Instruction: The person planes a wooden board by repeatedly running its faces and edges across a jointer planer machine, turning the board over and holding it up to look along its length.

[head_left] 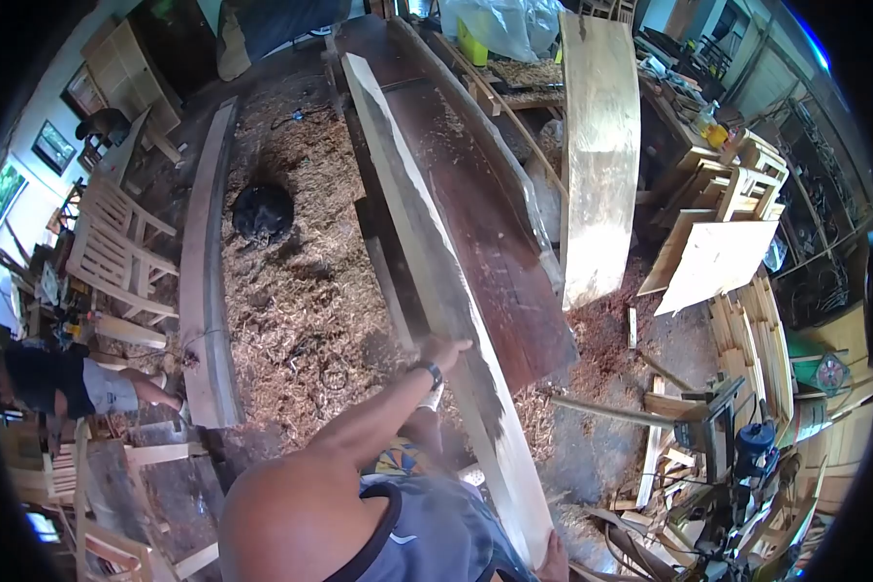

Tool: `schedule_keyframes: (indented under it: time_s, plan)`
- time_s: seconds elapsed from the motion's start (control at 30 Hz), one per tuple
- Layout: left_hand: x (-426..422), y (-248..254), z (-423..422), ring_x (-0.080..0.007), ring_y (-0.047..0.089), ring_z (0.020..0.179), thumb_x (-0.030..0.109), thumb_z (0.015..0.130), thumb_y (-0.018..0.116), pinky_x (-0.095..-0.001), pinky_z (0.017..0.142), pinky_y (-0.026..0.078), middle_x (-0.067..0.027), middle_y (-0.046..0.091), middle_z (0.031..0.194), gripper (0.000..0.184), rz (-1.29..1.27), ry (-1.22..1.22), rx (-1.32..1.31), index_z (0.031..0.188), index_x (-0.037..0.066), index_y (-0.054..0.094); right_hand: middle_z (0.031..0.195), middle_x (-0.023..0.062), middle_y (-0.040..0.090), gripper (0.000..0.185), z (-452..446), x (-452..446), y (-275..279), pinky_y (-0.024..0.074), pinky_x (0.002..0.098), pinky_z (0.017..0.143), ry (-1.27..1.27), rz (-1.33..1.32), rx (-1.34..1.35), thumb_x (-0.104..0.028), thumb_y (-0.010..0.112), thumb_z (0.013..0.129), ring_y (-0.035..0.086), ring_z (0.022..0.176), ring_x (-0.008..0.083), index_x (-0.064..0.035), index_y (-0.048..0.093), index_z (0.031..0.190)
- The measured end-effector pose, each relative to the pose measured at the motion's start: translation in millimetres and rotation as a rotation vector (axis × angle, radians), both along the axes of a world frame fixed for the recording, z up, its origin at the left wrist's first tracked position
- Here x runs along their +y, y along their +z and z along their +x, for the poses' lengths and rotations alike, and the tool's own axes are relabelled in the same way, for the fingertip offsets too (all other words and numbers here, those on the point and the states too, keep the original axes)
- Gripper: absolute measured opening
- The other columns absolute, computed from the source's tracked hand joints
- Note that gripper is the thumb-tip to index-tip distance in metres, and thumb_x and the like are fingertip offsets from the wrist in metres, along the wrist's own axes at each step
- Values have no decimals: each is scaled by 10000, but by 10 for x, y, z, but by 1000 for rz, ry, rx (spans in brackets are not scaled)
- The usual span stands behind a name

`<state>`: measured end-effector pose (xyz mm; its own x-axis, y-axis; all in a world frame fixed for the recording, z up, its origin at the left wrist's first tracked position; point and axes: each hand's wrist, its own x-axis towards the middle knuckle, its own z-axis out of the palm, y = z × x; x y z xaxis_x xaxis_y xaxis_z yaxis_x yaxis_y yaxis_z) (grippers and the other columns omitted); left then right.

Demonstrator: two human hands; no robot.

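A long wooden plank, pale along its edge with a rough dark streak, runs from the upper middle down to the bottom of the view. My left hand, with a watch on its wrist, grips the plank's left side partway along. At the near end, my right hand holds the plank's right edge; most of its fingers are hidden. Beside and beyond the plank lie wide dark reddish slabs.
Wood shavings cover the floor on the left, where a round black object lies. Another long board lies farther left, near a slatted wooden bench and a person. A wide pale slab stands right. Scrap wood and a blue-topped machine crowd the lower right.
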<state>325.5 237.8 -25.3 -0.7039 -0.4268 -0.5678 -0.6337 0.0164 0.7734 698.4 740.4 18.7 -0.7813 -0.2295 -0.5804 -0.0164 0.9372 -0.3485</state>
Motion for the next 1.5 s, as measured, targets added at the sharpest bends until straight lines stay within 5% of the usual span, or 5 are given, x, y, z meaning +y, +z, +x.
schedule_keyframes:
  time_s: [0.4,0.5,0.7,0.87,1.5]
  plan:
    - [1794,-575,2081,-282,648,1187,613,827,787,-479,990,507,-119,670,1304,822,710,-56,-319,1426,106,543,1602,176,376,1029,1810,1672,112,390,519,1136,-158,742,209,-479,807,767,408,1412,413,-180,314,1618]
    - [1826,-454,2132,-252,673,1141,527,889,773,-461,995,495,-52,720,1226,572,816,21,-391,1288,140,639,1590,183,388,1023,2029,1996,21,393,516,1134,-473,814,166,-500,799,769,418,1404,412,-162,321,1608]
    - [1544,336,1652,-438,487,1382,420,858,805,-417,1176,389,-290,497,1490,944,-378,-28,-48,1501,-89,338,1566,195,411,1017,1959,2304,-284,399,511,1132,-1153,621,140,-543,783,775,440,1387,411,-128,335,1588]
    - [1247,-228,1082,-524,241,1495,604,866,703,-550,1190,346,-286,88,1679,1086,-873,-307,13,1621,18,187,1546,205,430,1018,1914,2320,-619,404,507,1130,-1617,215,135,-578,770,779,458,1373,409,-99,347,1572]
    - [857,-105,172,-582,263,1457,785,843,587,-609,1186,319,-229,60,1704,1130,-1005,-254,-121,1640,92,186,1469,244,504,1067,2008,1572,-961,421,492,1123,-2224,-716,-123,-714,719,797,526,1320,405,11,392,1509]
